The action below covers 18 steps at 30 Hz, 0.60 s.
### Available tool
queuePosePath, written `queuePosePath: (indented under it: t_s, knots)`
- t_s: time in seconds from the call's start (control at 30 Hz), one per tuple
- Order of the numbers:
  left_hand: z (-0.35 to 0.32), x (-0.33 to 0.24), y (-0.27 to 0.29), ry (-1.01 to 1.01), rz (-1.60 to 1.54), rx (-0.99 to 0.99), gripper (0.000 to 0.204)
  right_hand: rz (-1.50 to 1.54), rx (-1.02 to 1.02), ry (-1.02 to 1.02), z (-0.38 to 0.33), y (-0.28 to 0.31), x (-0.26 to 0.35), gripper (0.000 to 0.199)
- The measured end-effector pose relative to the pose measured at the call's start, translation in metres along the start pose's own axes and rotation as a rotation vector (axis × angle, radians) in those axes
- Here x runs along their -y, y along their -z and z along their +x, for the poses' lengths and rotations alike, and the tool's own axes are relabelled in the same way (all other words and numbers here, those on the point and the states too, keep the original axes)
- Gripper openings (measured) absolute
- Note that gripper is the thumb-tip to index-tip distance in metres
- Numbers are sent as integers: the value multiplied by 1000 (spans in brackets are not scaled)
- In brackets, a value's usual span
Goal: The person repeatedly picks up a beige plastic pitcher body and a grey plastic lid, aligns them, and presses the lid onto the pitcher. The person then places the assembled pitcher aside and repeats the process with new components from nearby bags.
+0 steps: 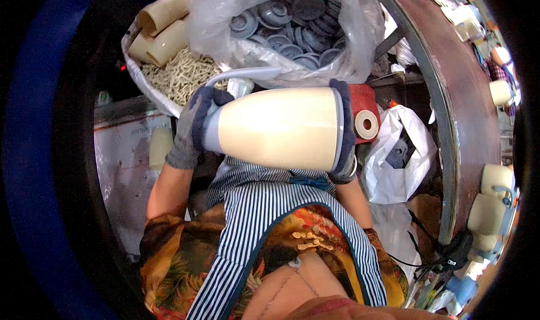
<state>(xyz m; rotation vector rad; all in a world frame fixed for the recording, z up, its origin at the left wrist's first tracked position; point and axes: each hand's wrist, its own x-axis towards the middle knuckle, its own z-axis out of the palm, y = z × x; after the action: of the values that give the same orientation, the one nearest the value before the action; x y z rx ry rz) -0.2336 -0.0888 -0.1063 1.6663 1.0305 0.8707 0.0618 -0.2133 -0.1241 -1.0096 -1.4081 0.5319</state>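
A cream vacuum jug (278, 127) with pale grey-blue trim lies on its side above my lap, its narrow neck to the left and its wide base to the right. My left hand (191, 128), in a grey and dark blue glove, is wrapped round the neck end. Above it the jug's curved grey handle (247, 74) sticks out toward the far side. Gloved fingers of my right hand (347, 126) press along the base rim, and the jug hides part of that hand. Just beyond the right hand is a red object (364, 97) bearing a pale ring (366, 124).
A clear plastic bag (211, 24) of grey round parts stands ahead. To its left, a sack (135, 66) holds cream tubes and short beige pieces. A white bag (388, 182) with grey parts sits at right, beside a brown bench (464, 103) carrying more cream jugs (486, 213).
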Motion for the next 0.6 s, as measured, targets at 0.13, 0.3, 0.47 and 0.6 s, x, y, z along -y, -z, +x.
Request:
queuePosePath:
  t_s: [0.13,0.3,0.47,0.6]
  knots:
    - [3,-6,0,352,-550,94,36,-80,91,-59,6,8,21,101]
    - [-20,-25,1,258,-364,-181,33,329,-204,-230,16,0,33,98]
    - [-30,-63,3,92,-302,-144,36,1072,91,-288,32,19,23,60]
    - [-30,-75,-2,-80,-152,-98,38,763,-425,-521,32,5,3,67]
